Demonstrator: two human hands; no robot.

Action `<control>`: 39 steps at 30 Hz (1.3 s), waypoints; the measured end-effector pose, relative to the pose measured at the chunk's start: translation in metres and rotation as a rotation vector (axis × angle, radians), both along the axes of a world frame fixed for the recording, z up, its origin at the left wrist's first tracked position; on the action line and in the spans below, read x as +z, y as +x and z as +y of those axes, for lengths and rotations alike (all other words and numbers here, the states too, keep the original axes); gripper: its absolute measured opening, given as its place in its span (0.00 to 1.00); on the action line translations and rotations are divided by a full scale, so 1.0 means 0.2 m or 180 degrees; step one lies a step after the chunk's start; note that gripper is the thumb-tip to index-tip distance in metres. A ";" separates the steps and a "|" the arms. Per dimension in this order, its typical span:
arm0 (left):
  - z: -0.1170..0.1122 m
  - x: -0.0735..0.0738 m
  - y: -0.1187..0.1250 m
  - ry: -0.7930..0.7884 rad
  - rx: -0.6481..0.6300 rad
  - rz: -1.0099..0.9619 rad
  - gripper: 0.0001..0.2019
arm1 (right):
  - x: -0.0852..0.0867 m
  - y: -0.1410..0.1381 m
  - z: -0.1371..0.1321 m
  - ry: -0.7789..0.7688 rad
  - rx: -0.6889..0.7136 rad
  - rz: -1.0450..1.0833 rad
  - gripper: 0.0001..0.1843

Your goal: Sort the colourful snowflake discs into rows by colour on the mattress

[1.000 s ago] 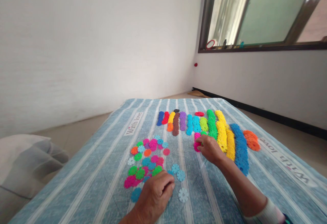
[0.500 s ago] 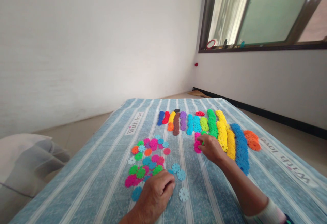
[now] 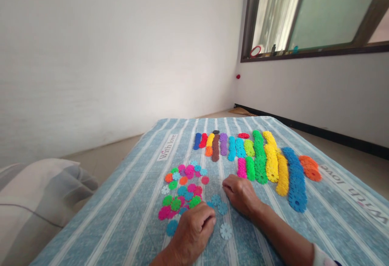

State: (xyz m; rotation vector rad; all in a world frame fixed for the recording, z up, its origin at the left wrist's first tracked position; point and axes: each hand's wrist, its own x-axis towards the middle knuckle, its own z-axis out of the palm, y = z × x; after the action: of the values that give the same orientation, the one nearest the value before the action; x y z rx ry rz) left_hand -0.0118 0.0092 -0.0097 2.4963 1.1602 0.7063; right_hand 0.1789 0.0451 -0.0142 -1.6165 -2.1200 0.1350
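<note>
My left hand (image 3: 194, 229) rests on the striped blue cloth (image 3: 133, 217) with its fingers curled under, just right of a loose pile of coloured snowflake discs (image 3: 182, 191); what it holds, if anything, is hidden. My right hand (image 3: 240, 195) lies knuckles up near two light blue discs (image 3: 219, 203), fingers curled. Beyond it a short pink row (image 3: 242, 167) lies beside a green row (image 3: 250, 168). A pale blue disc (image 3: 225, 230) lies between my wrists.
Rows of sorted discs stretch across the far side: dark blue, red, yellow, brown, purple, light blue, green, yellow (image 3: 271, 156), blue (image 3: 294, 179), orange (image 3: 309, 167). A grey cushion (image 3: 36, 201) lies at the left. White walls and a window sill (image 3: 304, 49) stand behind.
My right hand has left the pink row and drawn back toward me, down to the light blue discs. The left hand has stayed put. The camera has shifted slightly.
</note>
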 end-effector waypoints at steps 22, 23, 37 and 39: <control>0.22 0.12 -0.15 0.0267 0.1229 -0.0160 0.09 | -0.06 0.00 0.00 -0.0033 0.0198 0.0015 0.12; 0.26 0.13 -0.17 0.0219 0.1360 0.0007 0.09 | -0.06 0.00 0.00 -0.0026 0.0191 -0.0002 0.12; 0.55 0.16 -0.16 0.0012 0.1844 0.1326 0.08 | -0.12 -0.02 0.00 0.0127 0.0175 0.0108 0.13; 0.55 0.15 -0.16 -0.0004 0.1853 0.1364 0.07 | -0.12 -0.02 0.01 0.0119 0.0179 0.0129 0.13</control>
State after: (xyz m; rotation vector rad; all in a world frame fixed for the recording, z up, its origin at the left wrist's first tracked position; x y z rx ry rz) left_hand -0.0445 0.1198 0.0197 2.3748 2.0811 0.2858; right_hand 0.1747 0.0465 -0.0390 -1.5210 -2.1253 0.1442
